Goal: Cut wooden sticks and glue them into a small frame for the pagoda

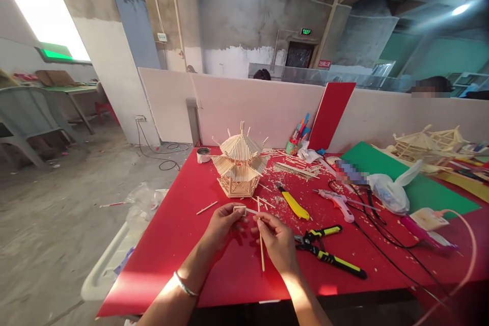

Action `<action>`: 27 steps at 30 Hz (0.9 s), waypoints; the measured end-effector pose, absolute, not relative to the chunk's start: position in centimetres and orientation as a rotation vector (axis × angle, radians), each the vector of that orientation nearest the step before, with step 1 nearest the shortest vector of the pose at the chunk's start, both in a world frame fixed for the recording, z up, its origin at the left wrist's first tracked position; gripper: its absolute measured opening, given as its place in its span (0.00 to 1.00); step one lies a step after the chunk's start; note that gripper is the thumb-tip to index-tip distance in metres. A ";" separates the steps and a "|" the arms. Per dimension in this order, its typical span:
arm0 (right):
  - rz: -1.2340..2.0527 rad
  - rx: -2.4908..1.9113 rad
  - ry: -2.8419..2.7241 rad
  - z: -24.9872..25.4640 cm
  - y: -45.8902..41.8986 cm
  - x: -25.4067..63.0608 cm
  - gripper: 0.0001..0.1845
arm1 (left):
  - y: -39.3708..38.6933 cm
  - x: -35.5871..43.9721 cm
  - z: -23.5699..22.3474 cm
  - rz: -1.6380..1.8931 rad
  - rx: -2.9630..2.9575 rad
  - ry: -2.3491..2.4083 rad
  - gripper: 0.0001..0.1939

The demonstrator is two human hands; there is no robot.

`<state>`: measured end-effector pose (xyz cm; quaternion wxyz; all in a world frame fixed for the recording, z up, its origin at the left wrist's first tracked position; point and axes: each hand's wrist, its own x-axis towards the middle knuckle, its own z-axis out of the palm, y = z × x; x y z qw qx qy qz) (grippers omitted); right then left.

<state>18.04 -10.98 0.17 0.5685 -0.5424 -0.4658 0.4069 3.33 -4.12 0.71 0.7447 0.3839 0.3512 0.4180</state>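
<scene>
My left hand [228, 220] is closed, pinching a small piece of short wooden sticks [239, 208] between thumb and fingers. Held between the fingers of my right hand [278, 242] is a long thin wooden stick [262, 252], nearly upright in view. A thin whitish strip [251, 211] spans the gap between both hands; its kind is unclear. Just beyond them stands a pagoda model [241, 163] made of wooden sticks, with two tiered roofs. One loose stick [207, 208] lies left of my left hand. Black-and-yellow pliers [324, 249] lie right of my right hand.
On the red table [164, 265] lie a yellow utility knife [294, 202], a pink glue gun [338, 202] with cables, and scattered sticks [301, 165]. A pen cup [292, 146] and a small tin [204, 154] stand farther back. A white partition [260, 107] rises behind.
</scene>
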 end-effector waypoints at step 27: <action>0.905 -1.276 -0.955 0.1 -4.7 16.1 0.27 | 3.4 2.2 1.0 1.434 1.533 1.290 0.11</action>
